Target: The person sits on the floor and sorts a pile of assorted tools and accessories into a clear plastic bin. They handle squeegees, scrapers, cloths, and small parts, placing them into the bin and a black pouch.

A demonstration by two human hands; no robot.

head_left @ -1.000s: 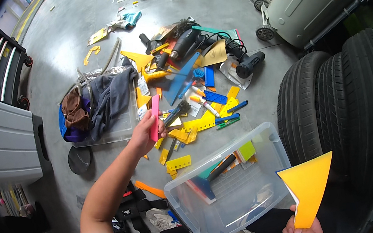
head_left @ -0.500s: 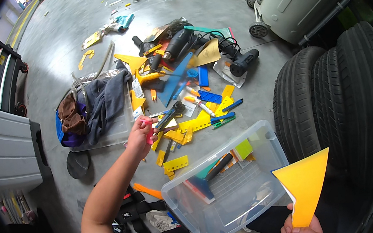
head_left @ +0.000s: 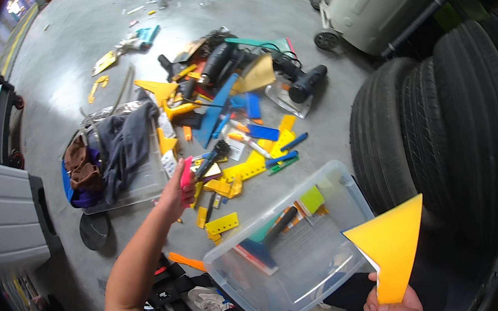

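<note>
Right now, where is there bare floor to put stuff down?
Bare concrete lies beyond the tool pile, toward the top of the view, and between the pile and the tyres. It is crowded around the left hand, which holds a pink tool, and by the clear bin.

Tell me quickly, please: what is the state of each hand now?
Left hand: closed on a pink flat tool, above the floor pile.
Right hand: closed on a yellow triangular scraper, beside the clear plastic bin.
</note>
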